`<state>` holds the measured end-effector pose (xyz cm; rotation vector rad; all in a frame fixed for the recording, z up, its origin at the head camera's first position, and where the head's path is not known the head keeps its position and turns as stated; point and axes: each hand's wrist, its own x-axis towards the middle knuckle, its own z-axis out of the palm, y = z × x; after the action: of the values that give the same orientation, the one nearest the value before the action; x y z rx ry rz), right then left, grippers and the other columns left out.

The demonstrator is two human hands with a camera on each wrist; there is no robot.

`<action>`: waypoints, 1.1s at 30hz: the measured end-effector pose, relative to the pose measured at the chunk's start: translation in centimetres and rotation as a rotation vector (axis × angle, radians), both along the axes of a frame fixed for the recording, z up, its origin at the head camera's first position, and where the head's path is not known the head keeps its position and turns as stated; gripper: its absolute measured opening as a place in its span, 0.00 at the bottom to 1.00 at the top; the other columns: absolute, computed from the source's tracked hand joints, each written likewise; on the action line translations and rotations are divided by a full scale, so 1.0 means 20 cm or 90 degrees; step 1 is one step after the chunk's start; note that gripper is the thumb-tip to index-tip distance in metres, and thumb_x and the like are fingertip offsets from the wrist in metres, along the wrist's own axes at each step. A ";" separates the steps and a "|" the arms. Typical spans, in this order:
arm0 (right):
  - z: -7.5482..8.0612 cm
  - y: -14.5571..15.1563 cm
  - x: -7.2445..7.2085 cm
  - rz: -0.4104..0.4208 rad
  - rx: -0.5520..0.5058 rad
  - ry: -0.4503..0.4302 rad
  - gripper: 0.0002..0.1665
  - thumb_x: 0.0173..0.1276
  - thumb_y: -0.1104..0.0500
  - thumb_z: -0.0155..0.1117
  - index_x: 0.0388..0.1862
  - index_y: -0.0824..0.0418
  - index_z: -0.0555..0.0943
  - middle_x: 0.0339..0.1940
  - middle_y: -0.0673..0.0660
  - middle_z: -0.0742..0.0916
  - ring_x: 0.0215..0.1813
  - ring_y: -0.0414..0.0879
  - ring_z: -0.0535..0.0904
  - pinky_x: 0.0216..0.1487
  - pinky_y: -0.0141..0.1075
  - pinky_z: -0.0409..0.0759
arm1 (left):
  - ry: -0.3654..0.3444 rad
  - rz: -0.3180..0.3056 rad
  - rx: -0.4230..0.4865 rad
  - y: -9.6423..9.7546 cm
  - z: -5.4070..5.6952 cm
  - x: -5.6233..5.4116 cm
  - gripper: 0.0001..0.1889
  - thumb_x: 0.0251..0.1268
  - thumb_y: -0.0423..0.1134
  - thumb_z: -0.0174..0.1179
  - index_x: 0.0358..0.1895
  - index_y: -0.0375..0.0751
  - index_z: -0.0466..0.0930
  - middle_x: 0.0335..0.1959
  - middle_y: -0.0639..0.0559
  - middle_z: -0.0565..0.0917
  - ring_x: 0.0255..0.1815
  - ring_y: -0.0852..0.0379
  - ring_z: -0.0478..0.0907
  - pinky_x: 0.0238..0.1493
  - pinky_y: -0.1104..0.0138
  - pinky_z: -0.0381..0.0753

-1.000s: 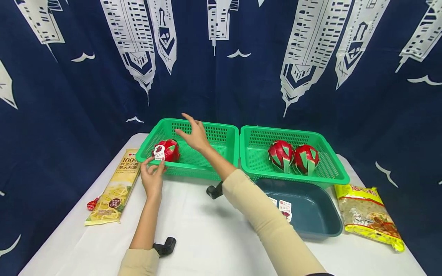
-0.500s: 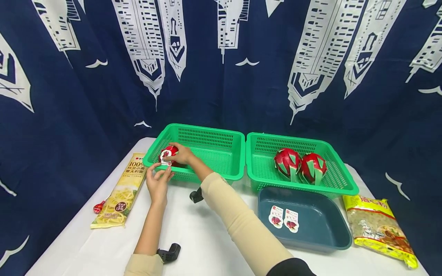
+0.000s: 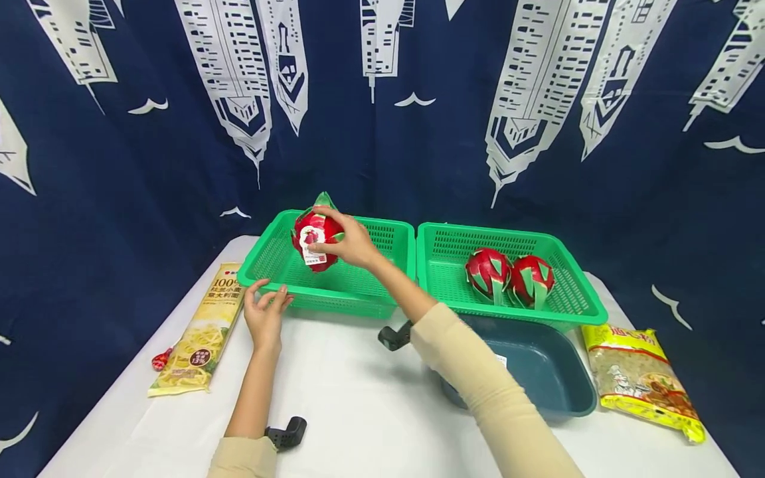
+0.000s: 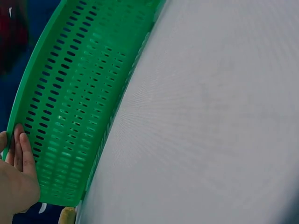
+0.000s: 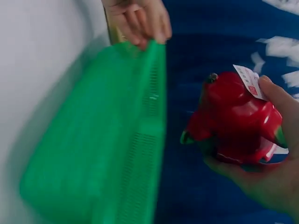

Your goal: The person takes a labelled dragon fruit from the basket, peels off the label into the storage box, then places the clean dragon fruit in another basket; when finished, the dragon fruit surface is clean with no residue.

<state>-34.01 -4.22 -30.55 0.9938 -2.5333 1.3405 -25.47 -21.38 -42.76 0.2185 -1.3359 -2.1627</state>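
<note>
A red dragon fruit (image 3: 325, 232) with green scale tips is in my right hand (image 3: 357, 244), gripped between thumb and fingers above the left green basket (image 3: 335, 295). On its front is a white label (image 3: 313, 252), which the thumb touches. The right wrist view shows the dragon fruit (image 5: 233, 116) from another side, with the fingers around it. My left hand (image 3: 265, 318) pinches the near left corner of the basket's rim. In the left wrist view, its fingers (image 4: 28, 156) lie against the basket's slotted outer wall (image 4: 70, 102).
Two more dragon fruits (image 3: 489, 269) lie in the right green basket (image 3: 574, 312). In front stands a dark blue tray (image 3: 538, 372), partly behind my right sleeve. A pasta packet (image 3: 200, 338) and a red-wrapped candy (image 3: 161, 359) lie left, a yellow-edged food bag (image 3: 642, 378) right.
My right hand reached down to the dragon fruit in the left basket, took hold of it and lifted it up and to the right. The left hand stays at the basket's rim.
</note>
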 end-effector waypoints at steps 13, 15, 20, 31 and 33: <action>-0.15 0.64 0.66 0.144 0.029 -0.066 0.41 0.47 0.50 0.77 0.62 0.41 0.71 0.64 0.48 0.69 0.61 0.47 0.65 0.44 0.36 0.78 | 0.015 0.016 0.008 -0.06 0.03 0.01 0.26 0.58 0.29 0.61 0.58 0.33 0.61 0.22 0.48 0.77 0.27 0.56 0.81 0.41 0.67 0.79; -0.22 0.63 0.70 0.153 0.061 -0.088 0.40 0.47 0.48 0.77 0.61 0.40 0.72 0.66 0.49 0.67 0.63 0.47 0.64 0.47 0.36 0.77 | 0.022 0.016 0.017 -0.07 0.03 0.01 0.25 0.58 0.29 0.61 0.57 0.35 0.62 0.23 0.47 0.77 0.27 0.55 0.81 0.41 0.67 0.79; -0.32 0.58 0.72 0.222 0.149 -0.099 0.40 0.46 0.46 0.76 0.61 0.39 0.72 0.67 0.50 0.66 0.66 0.45 0.61 0.51 0.35 0.74 | 0.027 0.001 0.020 -0.04 0.04 0.01 0.23 0.58 0.27 0.60 0.56 0.36 0.63 0.23 0.46 0.77 0.28 0.55 0.81 0.42 0.67 0.79; -0.42 0.61 0.75 0.105 0.173 -0.143 0.61 0.45 0.43 0.76 0.73 0.47 0.51 0.65 0.55 0.72 0.59 0.50 0.73 0.54 0.44 0.72 | -0.016 -0.011 -0.020 0.04 0.05 0.05 0.25 0.60 0.29 0.59 0.59 0.33 0.60 0.23 0.48 0.78 0.27 0.56 0.82 0.41 0.67 0.79; -0.44 0.62 0.82 0.009 0.166 -0.171 0.60 0.45 0.42 0.75 0.72 0.52 0.52 0.59 0.60 0.76 0.51 0.51 0.78 0.48 0.44 0.76 | -0.028 -0.007 -0.043 0.04 0.03 0.03 0.25 0.60 0.31 0.60 0.59 0.35 0.61 0.23 0.49 0.79 0.26 0.57 0.82 0.40 0.68 0.80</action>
<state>-17.61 8.09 -39.29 0.9284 -2.9675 1.2442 -24.82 -20.65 -42.08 0.2340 -1.4348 -2.1297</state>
